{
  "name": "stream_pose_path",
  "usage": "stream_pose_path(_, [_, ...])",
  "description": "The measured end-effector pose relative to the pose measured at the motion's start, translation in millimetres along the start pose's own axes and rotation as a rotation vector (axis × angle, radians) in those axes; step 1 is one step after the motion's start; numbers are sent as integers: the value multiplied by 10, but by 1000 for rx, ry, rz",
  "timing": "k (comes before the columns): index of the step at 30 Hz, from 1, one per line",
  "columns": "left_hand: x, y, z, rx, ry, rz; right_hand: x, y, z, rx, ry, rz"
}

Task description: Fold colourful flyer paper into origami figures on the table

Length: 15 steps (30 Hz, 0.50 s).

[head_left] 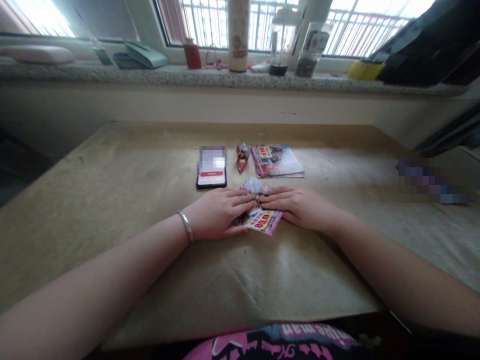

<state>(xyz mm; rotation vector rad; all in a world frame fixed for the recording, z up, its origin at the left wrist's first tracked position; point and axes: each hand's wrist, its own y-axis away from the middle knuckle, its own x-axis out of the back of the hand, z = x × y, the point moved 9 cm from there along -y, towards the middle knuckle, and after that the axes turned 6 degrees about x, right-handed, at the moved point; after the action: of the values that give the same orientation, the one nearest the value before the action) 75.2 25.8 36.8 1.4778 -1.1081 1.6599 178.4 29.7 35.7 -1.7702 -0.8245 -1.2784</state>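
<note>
A colourful printed sheet of paper (264, 220) lies on the table in front of me, its outline angular as if folded. My left hand (225, 210) rests flat on its left side, fingers stretched out, with a silver bangle on the wrist. From the right, my right hand (300, 205) lies flat on the same sheet, fingertips close to those of the left. The hands cover much of the sheet, so its creases are partly hidden. Just beyond stands a small folded paper piece (242, 157), red and multicoloured. Beside it lies a stack of similar printed sheets (279, 161).
A phone (212, 167) with a lit, blurred screen lies left of the folded piece. The table (150, 155) reaches to a wall under a speckled windowsill (161, 77), which holds a red jar (192, 53), bottles and a yellow object (366, 69). A blurred item (431, 181) is far right.
</note>
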Motion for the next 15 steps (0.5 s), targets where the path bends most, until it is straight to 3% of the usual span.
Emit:
stream_pose_path(7, [93,25,33,-85,16,76,70,46,70,-16,-147,51])
stream_pose_path(11, [120,37,72,-116,75,108,96,76,65,-4,-240,-7])
stream_pose_path(15, [98,29,69,-102,155,105,85,109,129,-97,-284,-73])
